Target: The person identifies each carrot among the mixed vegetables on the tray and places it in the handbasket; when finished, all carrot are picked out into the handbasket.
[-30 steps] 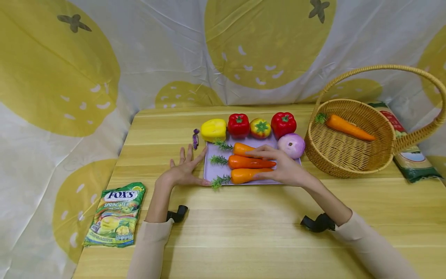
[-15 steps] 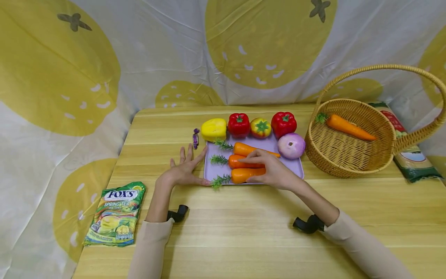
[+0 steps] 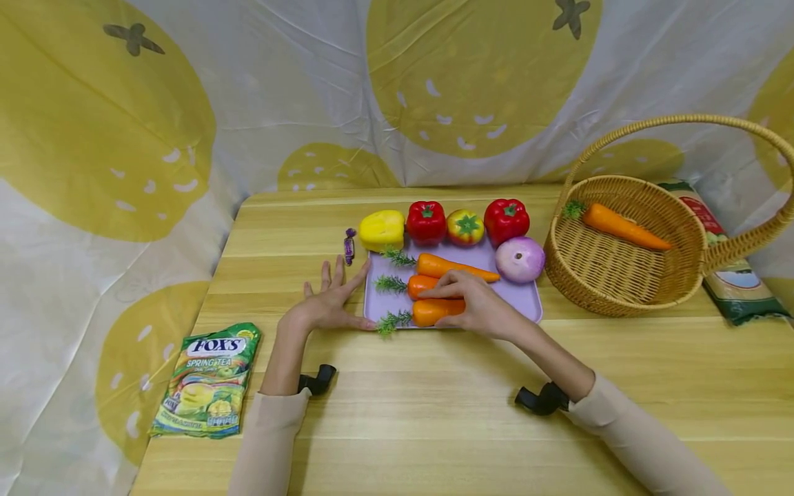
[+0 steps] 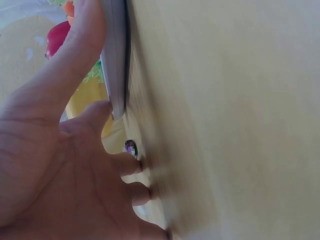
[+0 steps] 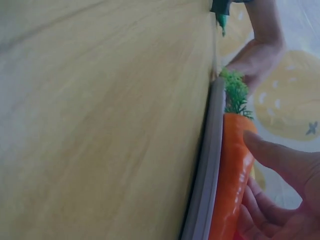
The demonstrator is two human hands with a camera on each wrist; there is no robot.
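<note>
My right hand (image 3: 476,308) pinches the nearest carrot (image 3: 429,313), thumb on its near side and fingers curled over its far side; this carrot (image 5: 231,170) lies along the tray's edge in the right wrist view. Beyond it are a middle carrot (image 3: 418,286), partly hidden by the fingers, and a far carrot (image 3: 448,266), all with leafy tops pointing left. They lie on a lilac tray (image 3: 526,303). My left hand (image 3: 325,308) is spread at the tray's left end, thumb and index finger (image 4: 95,117) against its rim, other fingertips down on the table.
Along the tray's back sit a yellow pepper (image 3: 381,231), two red peppers, a red-yellow tomato (image 3: 465,227) and a purple onion (image 3: 520,260). A wicker basket (image 3: 573,293) with one carrot (image 3: 626,226) stands right. A wrapped candy (image 3: 349,246) and a Fox's candy bag (image 3: 207,379) lie left.
My right hand has slid left along the carrots, from their tips toward their middles, uncovering the far carrot and closing round the nearest one. The left hand has stayed in place.
</note>
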